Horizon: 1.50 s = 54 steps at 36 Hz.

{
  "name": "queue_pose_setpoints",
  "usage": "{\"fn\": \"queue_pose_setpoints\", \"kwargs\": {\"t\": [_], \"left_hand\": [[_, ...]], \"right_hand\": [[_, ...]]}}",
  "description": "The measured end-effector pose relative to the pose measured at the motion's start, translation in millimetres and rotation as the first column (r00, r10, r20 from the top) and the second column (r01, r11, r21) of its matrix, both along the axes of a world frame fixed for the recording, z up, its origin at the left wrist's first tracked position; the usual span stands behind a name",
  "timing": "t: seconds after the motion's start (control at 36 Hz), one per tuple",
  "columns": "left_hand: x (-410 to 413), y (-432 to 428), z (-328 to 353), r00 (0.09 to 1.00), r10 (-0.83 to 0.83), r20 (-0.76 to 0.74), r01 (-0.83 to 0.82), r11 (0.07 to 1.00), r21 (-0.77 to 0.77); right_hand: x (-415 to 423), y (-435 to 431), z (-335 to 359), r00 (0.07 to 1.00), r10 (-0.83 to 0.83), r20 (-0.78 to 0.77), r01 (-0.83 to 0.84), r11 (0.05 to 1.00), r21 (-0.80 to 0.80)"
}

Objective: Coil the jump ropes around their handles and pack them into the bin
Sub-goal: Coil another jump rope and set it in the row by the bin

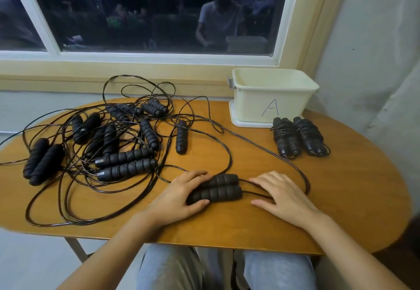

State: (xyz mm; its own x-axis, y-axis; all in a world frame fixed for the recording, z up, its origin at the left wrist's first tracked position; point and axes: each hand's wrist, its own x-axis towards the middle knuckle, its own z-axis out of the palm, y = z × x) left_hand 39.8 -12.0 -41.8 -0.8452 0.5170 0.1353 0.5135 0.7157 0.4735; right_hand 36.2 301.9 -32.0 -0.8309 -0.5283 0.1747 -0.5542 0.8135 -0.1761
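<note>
**A:** Where are the hands?

**B:** Both sit low on the table, in front of the bin point(272, 101) and to its left. The left hand point(181, 195) has fingers and thumb curled around a pair of handles point(216, 189) lying side by side. The right hand point(281, 194) lies flat with its fingers straight and a little spread. It presses on the cord point(254, 193) where it leaves the handles.

**A:** What could go wrong?

**B:** The winding, I think. That cord loops out toward the bin, then back into the heap of ropes point(125, 156) well to the bin's left. If it crosses the others there, pulling it in may drag the whole heap or lock a knot. It also runs close by the two wound bundles point(286, 138) just in front of the bin, so a hard tug could catch them. Some cords from the heap hang over the table's edge farthest from the bin, and a pull might slide a rope off.

**A:** Is anything packed?

**B:** Not that I can see, though the bin's floor is hidden.

**A:** And the place?

**B:** It's a rounded wooden table point(341, 187), and it looks smooth, so the handles may roll. A dark window point(159, 17) is behind the bin and a pale wall point(375, 39) is to its right.
</note>
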Motion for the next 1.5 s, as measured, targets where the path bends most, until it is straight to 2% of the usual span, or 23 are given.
{"fn": "queue_pose_setpoints", "kwargs": {"t": [0.25,0.31,0.36,0.42,0.53,0.67,0.83,1.08,1.28,1.5], "left_hand": [[8,-13,-3,0.997,-0.07,0.017,0.07,0.998,0.006],[10,-13,-5,0.997,-0.081,0.001,0.081,0.997,-0.011],[12,-14,-9,0.996,-0.076,-0.038,0.075,0.997,-0.026],[15,-13,-12,0.997,-0.038,-0.07,0.036,0.999,-0.028],[21,0,-12,0.992,0.084,-0.089,-0.086,0.996,-0.017],[15,17,-7,0.981,0.185,-0.062,-0.186,0.983,0.002],[17,22,-7,0.971,0.213,-0.107,-0.207,0.976,0.068],[16,24,0,0.971,0.214,-0.108,-0.22,0.975,-0.043],[19,29,15,0.977,0.213,-0.003,-0.213,0.974,-0.079],[22,38,29,0.973,0.217,0.084,-0.191,0.951,-0.244]], "right_hand": [[-1,-27,-6,0.995,-0.098,-0.021,0.097,0.994,-0.056],[2,-25,-9,0.99,-0.127,-0.064,0.124,0.991,-0.049],[2,-18,-16,0.973,-0.148,-0.176,0.139,0.988,-0.06],[4,-9,-21,0.943,-0.197,-0.266,0.175,0.979,-0.107],[12,9,-26,0.906,-0.257,-0.337,0.22,0.965,-0.145],[31,-1,-27,0.846,-0.201,-0.494,0.186,0.979,-0.08],[55,-34,-36,0.82,-0.148,-0.552,0.129,0.989,-0.074],[92,-91,-37,0.832,-0.068,-0.551,0.042,0.997,-0.059],[100,-113,-40,0.87,-0.083,-0.485,0.051,0.996,-0.078],[107,-116,-38,0.898,-0.037,-0.438,0.01,0.998,-0.065]]}}
